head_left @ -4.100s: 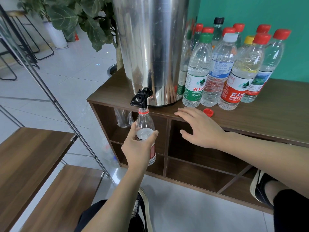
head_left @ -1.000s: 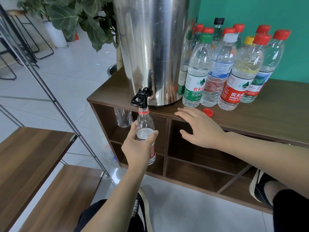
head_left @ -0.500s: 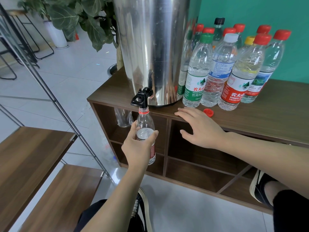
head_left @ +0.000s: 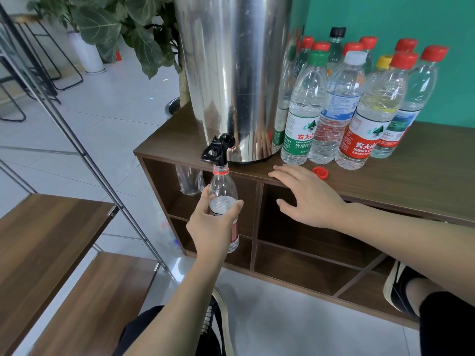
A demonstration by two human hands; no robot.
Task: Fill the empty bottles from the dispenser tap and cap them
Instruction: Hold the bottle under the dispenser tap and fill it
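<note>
Nothing has visibly moved since the earlier frames — both hands and the bottle sit just where they were. The left hand (head_left: 213,222) is wrapped around the middle of a clear plastic bottle with a red neck ring and red label (head_left: 223,199), holding it upright with its open mouth directly under the black plastic tap (head_left: 218,150) of the tall polished steel dispenser (head_left: 236,73). The bottle hangs in front of the open wooden shelf compartments, off the edge of the brown wooden tabletop (head_left: 411,181); water shows inside it at about the level of the gripping fingers.

The right hand (head_left: 308,199) lies flat, its fingers straight and spread, resting on the front edge of the tabletop and holding nothing. Just beside its fingertips, on the tabletop, lies a loose red screw cap (head_left: 320,172).

Behind the cap stands a cluster of capped plastic water bottles (head_left: 359,104) — most with red caps, one green, one white, one yellow, one black — packed close against the dispenser's right side. A large-leafed green plant (head_left: 123,24) stands behind the dispenser to the left, and wooden steps with a metal rail (head_left: 46,240) fill the lower left.
</note>
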